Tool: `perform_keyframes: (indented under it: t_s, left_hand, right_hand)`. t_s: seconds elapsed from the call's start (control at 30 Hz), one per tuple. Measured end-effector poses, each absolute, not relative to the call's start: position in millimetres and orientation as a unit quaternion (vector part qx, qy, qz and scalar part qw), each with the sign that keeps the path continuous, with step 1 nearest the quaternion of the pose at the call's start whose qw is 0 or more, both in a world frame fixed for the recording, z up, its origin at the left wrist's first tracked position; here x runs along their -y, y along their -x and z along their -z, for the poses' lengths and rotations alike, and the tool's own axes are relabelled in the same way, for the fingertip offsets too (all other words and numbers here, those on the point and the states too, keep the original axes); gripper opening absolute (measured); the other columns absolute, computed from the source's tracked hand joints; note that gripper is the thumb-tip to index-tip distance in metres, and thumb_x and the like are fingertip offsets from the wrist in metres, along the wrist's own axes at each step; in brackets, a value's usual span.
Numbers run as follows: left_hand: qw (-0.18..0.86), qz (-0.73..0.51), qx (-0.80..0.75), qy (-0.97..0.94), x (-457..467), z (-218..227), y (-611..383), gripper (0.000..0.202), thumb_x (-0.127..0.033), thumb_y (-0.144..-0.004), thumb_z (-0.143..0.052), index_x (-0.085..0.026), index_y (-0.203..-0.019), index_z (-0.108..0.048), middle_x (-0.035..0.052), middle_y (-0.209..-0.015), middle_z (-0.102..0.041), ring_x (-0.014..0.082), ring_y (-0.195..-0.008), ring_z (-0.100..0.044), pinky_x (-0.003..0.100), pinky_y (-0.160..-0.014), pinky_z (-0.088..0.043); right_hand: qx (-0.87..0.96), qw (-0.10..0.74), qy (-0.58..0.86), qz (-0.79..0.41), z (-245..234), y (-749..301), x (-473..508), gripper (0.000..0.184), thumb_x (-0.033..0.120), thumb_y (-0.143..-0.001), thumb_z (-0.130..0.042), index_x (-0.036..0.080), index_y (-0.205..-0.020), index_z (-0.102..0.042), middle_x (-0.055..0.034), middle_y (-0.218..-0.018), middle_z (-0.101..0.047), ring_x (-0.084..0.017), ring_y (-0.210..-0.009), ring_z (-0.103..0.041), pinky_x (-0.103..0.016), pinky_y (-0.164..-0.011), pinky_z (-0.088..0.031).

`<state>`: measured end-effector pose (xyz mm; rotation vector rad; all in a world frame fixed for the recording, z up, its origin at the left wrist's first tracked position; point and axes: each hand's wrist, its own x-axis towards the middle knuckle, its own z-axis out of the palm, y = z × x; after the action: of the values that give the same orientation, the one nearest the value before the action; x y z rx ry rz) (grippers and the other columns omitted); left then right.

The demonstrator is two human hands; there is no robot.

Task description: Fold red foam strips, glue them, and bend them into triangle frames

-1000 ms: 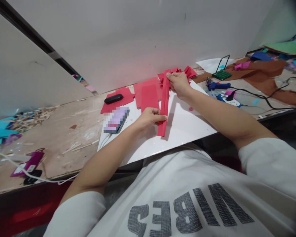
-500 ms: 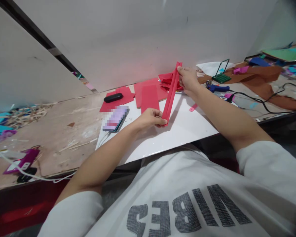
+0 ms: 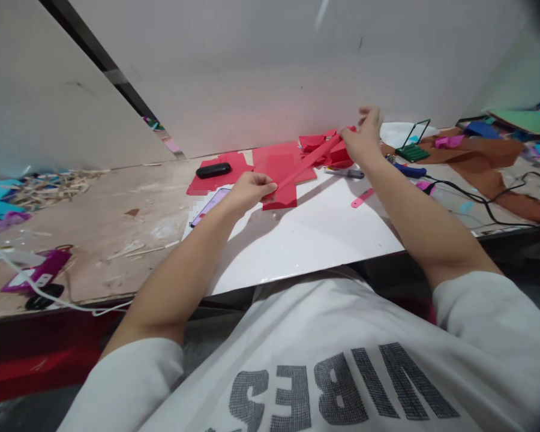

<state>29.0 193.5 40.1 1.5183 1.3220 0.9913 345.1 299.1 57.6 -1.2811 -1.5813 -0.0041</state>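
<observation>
A long, narrow folded red strip [image 3: 311, 159], which looks like paper, slants up to the right between my two hands. My left hand [image 3: 251, 189] pinches its lower end between thumb and fingers. At the upper end is my right hand [image 3: 364, 139], its thumb against the strip and other fingers raised and slightly blurred. Beneath lies a flat red piece [image 3: 279, 200], overlapping the white board [image 3: 315, 240]. Crumpled red scraps [image 3: 312, 143] sit behind the strip, and a grey-handled cutter [image 3: 344, 173] lies under my right hand.
Left of my hands are a black case [image 3: 213, 171] on red sheets and a phone [image 3: 209, 207]. At right lie a pink strip [image 3: 362, 198], a blue-handled tool [image 3: 410, 171] with a black cord, a green stand [image 3: 414, 153] and brown sheets [image 3: 486, 157]. A wall [image 3: 252, 72] rises behind.
The strip has tilted from steep to a flatter slant. My left hand has moved up and left, my right hand to the right with fingers lifting. The cutter has come into sight.
</observation>
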Motion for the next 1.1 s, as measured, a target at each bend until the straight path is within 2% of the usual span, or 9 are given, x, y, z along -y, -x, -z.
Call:
perform_keyframes:
  t_s: [0.07, 0.1, 0.2, 0.27, 0.43, 0.73, 0.87, 0.97, 1.1]
  left_hand:
    - [0.422, -0.389, -0.533, -0.622, -192, -47, -25, 0.02, -0.024, -0.08, -0.094, -0.017, -0.071, -0.078, 0.0079, -0.067, -0.076, 0.0177, -0.067, -0.07, 0.031, -0.07, -0.056]
    - [0.419, -0.385, -0.531, -0.628, -190, -51, -23, 0.018, -0.023, -0.079, -0.094, -0.017, -0.072, -0.078, 0.0082, -0.069, -0.077, 0.0178, -0.068, -0.07, 0.032, -0.071, -0.056]
    - [0.413, -0.385, -0.524, -0.637, -180, -63, -22, 0.017, -0.022, -0.083, -0.09, -0.017, -0.073, -0.078, 0.0083, -0.071, -0.078, 0.0174, -0.069, -0.07, 0.032, -0.073, -0.056]
    - [0.419, -0.389, -0.513, -0.64, -170, -72, -22, 0.017, -0.022, -0.085, -0.088, -0.017, -0.073, -0.077, 0.0079, -0.072, -0.077, 0.0184, -0.071, -0.071, 0.032, -0.075, -0.056]
    - [0.464, -0.311, -0.471, -0.683, -140, -95, -27, 0.021, -0.025, -0.082, -0.095, -0.019, -0.075, -0.076, 0.0069, -0.071, -0.074, 0.0185, -0.067, -0.068, 0.033, -0.072, -0.055]
    - [0.499, -0.082, -0.428, -0.749, -102, -74, -29, 0.014, -0.038, -0.081, -0.088, -0.026, -0.081, -0.08, 0.0039, -0.07, -0.074, 0.02, -0.061, -0.065, 0.03, -0.06, -0.046]
    - [0.354, -0.096, -0.494, -0.788, -68, -45, -26, 0.029, -0.034, -0.088, -0.081, -0.03, -0.117, -0.082, 0.0042, -0.088, -0.082, 0.0262, -0.077, -0.075, 0.037, -0.073, -0.052]
    - [0.183, -0.13, -0.473, -0.852, -39, -32, -34, 0.025, -0.037, -0.099, -0.075, -0.028, -0.12, -0.083, 0.0123, -0.117, -0.082, 0.0333, -0.104, -0.075, 0.045, -0.089, -0.053]
    - [0.069, -0.12, -0.424, -0.895, -14, -18, -49, 0.026, -0.039, -0.112, -0.063, -0.025, -0.109, -0.084, 0.0126, -0.103, -0.082, 0.0315, -0.092, -0.072, 0.047, -0.08, -0.047]
  right_hand:
    - [0.657, 0.544, 0.516, 0.087, -74, -343, -274, 0.051, 0.023, -0.096, -0.084, 0.021, -0.143, -0.063, -0.0265, -0.157, -0.06, -0.037, -0.142, -0.063, -0.048, -0.116, -0.057]
    - [0.705, 0.521, 0.467, 0.117, -82, -339, -260, 0.055, 0.025, -0.096, -0.086, 0.02, -0.145, -0.063, -0.0256, -0.154, -0.062, -0.037, -0.144, -0.061, -0.048, -0.119, -0.055]
    - [0.878, 0.329, 0.318, 0.139, -93, -325, -219, 0.024, 0.043, -0.106, -0.077, 0.027, -0.124, -0.074, -0.0171, -0.133, -0.076, -0.037, -0.131, -0.068, -0.056, -0.118, -0.052]
    - [0.913, 0.251, 0.287, 0.143, -88, -317, -197, 0.024, 0.051, -0.11, -0.07, 0.028, -0.11, -0.075, -0.0135, -0.126, -0.078, -0.039, -0.125, -0.069, -0.064, -0.115, -0.048]
    - [0.886, 0.303, 0.345, 0.058, -65, -327, -160, 0.036, 0.056, -0.115, -0.06, 0.031, -0.094, -0.075, -0.0098, -0.107, -0.08, -0.032, -0.107, -0.07, -0.057, -0.104, -0.049]
    - [0.929, 0.197, 0.3, 0.09, -28, -349, -81, 0.038, 0.023, -0.118, -0.051, 0.028, -0.089, -0.074, -0.007, -0.091, -0.081, -0.023, -0.08, -0.063, -0.045, -0.074, -0.042]
    - [0.94, 0.158, 0.271, 0.136, -7, -342, -55, 0.037, 0.016, -0.116, -0.054, 0.026, -0.087, -0.074, -0.0054, -0.082, -0.074, -0.022, -0.074, -0.056, -0.042, -0.068, -0.038]
    - [0.931, 0.167, 0.261, 0.191, 0, -337, -47, 0.034, 0.01, -0.112, -0.058, 0.025, -0.086, -0.075, -0.0054, -0.083, -0.073, -0.023, -0.075, -0.055, -0.042, -0.067, -0.038]
    - [0.919, 0.194, 0.262, 0.223, 1, -334, -39, 0.031, 0.004, -0.107, -0.063, 0.022, -0.084, -0.075, -0.0066, -0.082, -0.071, -0.024, -0.076, -0.054, -0.041, -0.068, -0.038]
